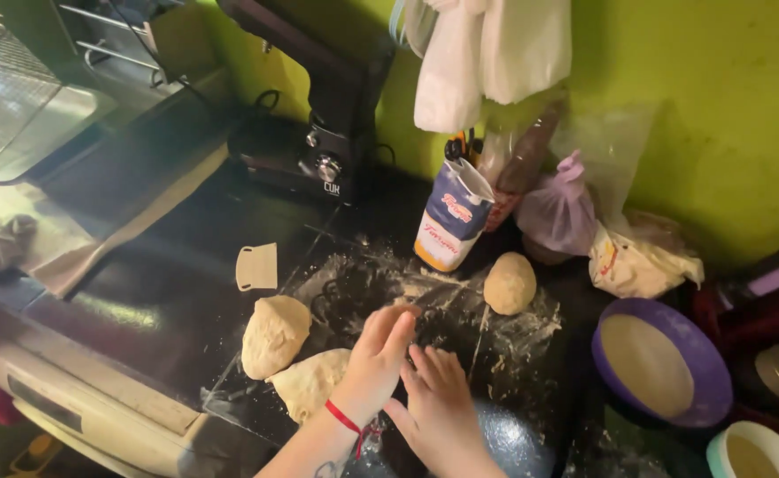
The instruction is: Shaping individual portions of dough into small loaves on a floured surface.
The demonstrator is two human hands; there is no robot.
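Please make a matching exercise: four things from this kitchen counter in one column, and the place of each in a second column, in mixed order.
Things:
1. round dough ball
2. dough scraper
3. purple bowl
4. stand mixer

Places:
A. right edge of the counter
B. against the green wall, at the back
C. on the floured patch, right of the flour bag
D. above the big dough lump, left of the flour

Pairs: 1-C, 2-D, 3-A, 4-B

A black stand mixer stands at the table's back edge beside a paper flour bag (top torn open). A cream scraper lies mid-table; a purple bowl sits toward the right edge, tied plastic bags behind it
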